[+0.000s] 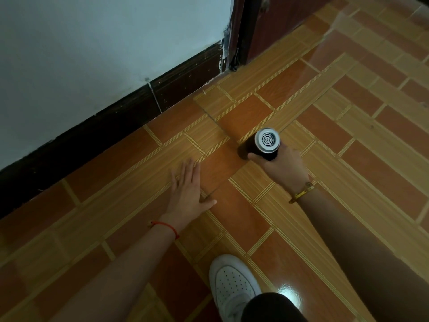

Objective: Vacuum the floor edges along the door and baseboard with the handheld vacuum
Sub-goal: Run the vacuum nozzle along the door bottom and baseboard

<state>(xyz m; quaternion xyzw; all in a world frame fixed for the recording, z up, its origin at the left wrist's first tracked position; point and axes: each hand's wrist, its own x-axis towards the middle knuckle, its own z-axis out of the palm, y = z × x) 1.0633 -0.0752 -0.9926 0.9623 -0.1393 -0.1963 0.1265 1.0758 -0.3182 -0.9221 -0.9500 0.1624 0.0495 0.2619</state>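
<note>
Black and cylindrical, the handheld vacuum with its round grey vented end cap [264,145] sits in my right hand [282,169], the cap facing up at me and the dark body pointing down toward the glossy orange-and-tan brick-pattern tile floor [348,159]. My fingers wrap around the barrel from the near side, thumb out to the left, and my right forearm stretches forward from the lower right with a yellow bracelet [301,194] at the wrist. The vacuum is out on open tiles, well apart from the dark brown baseboard [176,84] and the reddish-brown door [276,22] at the far corner.

My left hand [188,189] lies flat and relaxed on the floor, palm down, fingers together and pointing toward the baseboard, thumb splayed to the right, grasping nothing. A red string bracelet [166,226] circles that wrist. My white perforated sneaker [232,284] is planted between my arms.
</note>
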